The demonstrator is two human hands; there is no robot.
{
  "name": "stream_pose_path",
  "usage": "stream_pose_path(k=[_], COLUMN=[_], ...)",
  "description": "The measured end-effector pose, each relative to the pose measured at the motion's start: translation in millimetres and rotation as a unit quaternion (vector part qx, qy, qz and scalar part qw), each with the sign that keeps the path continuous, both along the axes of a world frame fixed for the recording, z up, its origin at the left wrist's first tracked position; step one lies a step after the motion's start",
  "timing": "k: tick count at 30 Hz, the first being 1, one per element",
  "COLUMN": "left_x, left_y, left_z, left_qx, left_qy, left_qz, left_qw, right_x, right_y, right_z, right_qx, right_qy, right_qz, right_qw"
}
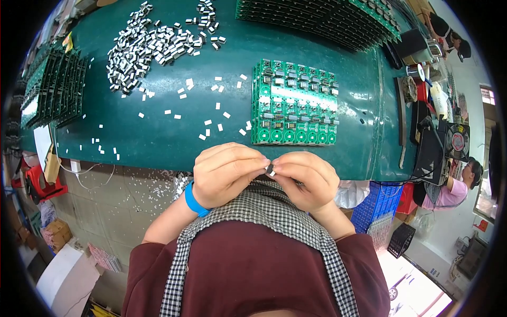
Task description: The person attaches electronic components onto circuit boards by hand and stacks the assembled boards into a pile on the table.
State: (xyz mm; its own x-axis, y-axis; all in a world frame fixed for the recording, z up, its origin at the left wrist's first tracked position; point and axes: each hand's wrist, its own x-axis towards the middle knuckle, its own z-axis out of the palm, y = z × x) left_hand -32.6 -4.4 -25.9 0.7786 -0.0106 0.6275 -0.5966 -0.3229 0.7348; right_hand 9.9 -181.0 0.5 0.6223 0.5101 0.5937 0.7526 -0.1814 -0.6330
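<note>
A small black-and-white block [271,170] is pinched between the fingertips of both my hands, just in front of the table's near edge. My left hand [223,173], with a blue band at the wrist, has its thumb and fingers closed on the block's left side. From the right, my right hand [311,177] grips the same block. Beyond my right hand lies a stack of green circuit board panels [296,100] with rows of small parts on top. A heap of similar black-and-white blocks [158,45] covers the far left of the table.
Small white slips [217,106] are scattered over the green table [174,140]. Tall stacks of circuit boards stand at the back [322,21] and at the left [55,87]. A solder spool [415,71] and a black fan [457,141] are at the right. Two other people are farther right.
</note>
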Motion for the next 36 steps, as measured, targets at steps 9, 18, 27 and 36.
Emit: stream_pose_path(k=[9, 18, 27, 36], left_x=[1.2, -1.7, 1.4, 1.0], left_y=[-0.9, -0.5, -2.6, -3.6], left_z=[-2.7, -6.3, -1.2, -2.6], left_qx=[0.023, 0.08, 0.076, 0.117], left_qy=[-0.001, -0.03, -0.033, -0.049], left_qz=[-0.026, 0.007, 0.015, 0.023], left_qw=[0.999, 0.996, 0.996, 0.992], right_x=[0.8, -1.6, -0.2, -7.4], right_y=[-9.2, -11.4, -10.9, -11.8], right_z=[7.1, 2.5, -0.6, -3.0], right_qx=[-0.006, 0.039, 0.022, 0.037], right_qy=[0.178, 0.219, 0.209, 0.246], right_qz=[0.013, -0.029, 0.005, -0.008], right_qw=[0.984, 0.974, 0.978, 0.968])
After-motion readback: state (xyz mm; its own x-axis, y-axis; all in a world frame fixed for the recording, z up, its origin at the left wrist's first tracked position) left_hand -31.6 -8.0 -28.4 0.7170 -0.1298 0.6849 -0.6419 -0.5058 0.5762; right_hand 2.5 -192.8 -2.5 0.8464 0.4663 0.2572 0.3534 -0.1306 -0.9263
